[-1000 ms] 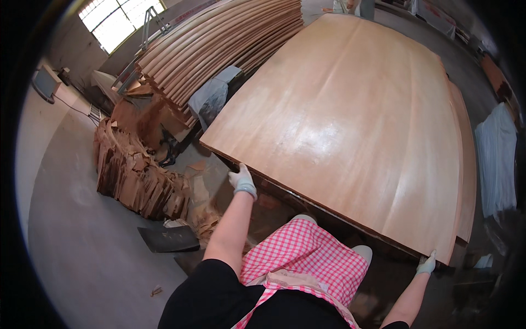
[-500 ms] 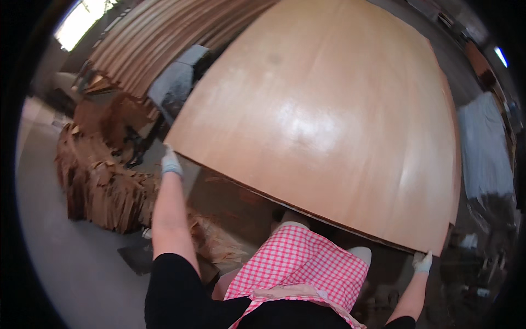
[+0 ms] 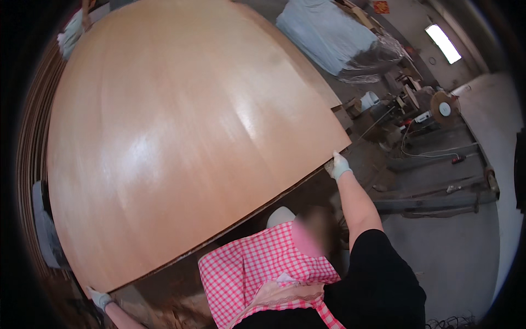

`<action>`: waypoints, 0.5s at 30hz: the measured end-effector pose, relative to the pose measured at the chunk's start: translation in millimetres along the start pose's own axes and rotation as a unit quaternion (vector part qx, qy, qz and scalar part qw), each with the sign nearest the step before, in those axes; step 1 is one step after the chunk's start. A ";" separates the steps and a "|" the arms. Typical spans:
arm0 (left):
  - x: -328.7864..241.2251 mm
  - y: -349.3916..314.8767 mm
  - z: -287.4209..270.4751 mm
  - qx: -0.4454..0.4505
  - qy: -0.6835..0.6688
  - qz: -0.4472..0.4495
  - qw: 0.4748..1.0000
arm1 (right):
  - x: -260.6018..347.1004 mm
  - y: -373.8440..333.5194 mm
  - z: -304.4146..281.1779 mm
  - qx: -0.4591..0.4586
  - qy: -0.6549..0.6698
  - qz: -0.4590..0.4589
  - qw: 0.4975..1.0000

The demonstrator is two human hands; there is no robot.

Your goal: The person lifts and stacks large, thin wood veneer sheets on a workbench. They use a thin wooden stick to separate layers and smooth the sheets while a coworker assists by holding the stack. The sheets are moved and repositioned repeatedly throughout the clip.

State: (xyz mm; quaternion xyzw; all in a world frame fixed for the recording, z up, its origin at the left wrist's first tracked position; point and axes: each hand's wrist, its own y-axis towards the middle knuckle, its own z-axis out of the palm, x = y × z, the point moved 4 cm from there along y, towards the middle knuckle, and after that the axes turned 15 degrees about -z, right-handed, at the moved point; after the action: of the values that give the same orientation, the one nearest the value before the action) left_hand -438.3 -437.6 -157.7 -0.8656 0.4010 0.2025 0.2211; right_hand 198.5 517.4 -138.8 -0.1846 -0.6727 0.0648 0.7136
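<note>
Veneer sheet: a large, thin, pale orange-brown wooden panel with a glossy face, filling most of the view and lying flat at about the person's waist height. Its near edge runs diagonally from the lower left up to a corner at the right.

Right hand, in a light-coloured work glove: it grips the sheet at its near right corner, fingers curled shut on the edge, the arm stretched out from a black sleeve. The sheet extends up and to the left from this hand.

Left hand, also gloved: it sits at the opposite end of the same near edge, at the lower left corner, just under the sheet's rim. Only part of the glove shows, and whether its fingers are closed on the edge cannot be told.

The sheet thus spans the whole gap between the two hands, its near edge passing in front of a pink-and-white checked apron worn by the person.

At the far upper left corner, another person's gloved hand is at the sheet's edge.

To the right, on the concrete floor, stand workshop machinery and a bundle wrapped in pale plastic.
</note>
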 end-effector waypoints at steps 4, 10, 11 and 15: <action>-13.7 -12.8 -0.6 0.143 -0.251 -0.182 0.940 | -5.0 -2.8 -6.8 -0.044 -0.062 -0.009 0.997; -43.2 -98.9 -12.6 -0.309 0.135 0.216 0.916 | -8.2 -12.2 34.7 -0.032 -0.044 -0.051 0.997; -64.4 -157.7 14.9 -0.244 0.113 0.302 0.915 | -5.0 -17.7 24.9 -0.054 -0.055 -0.061 0.995; -143.9 -376.1 56.8 0.017 0.046 0.472 0.880 | 0.6 -20.3 6.5 -0.057 -0.045 -0.029 0.997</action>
State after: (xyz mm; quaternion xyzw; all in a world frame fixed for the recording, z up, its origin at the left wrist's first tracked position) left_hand -239.2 -101.2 -45.5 -0.5784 0.7751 0.2358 0.0956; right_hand 188.9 500.1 -131.0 -0.2019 -0.7118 0.0140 0.6726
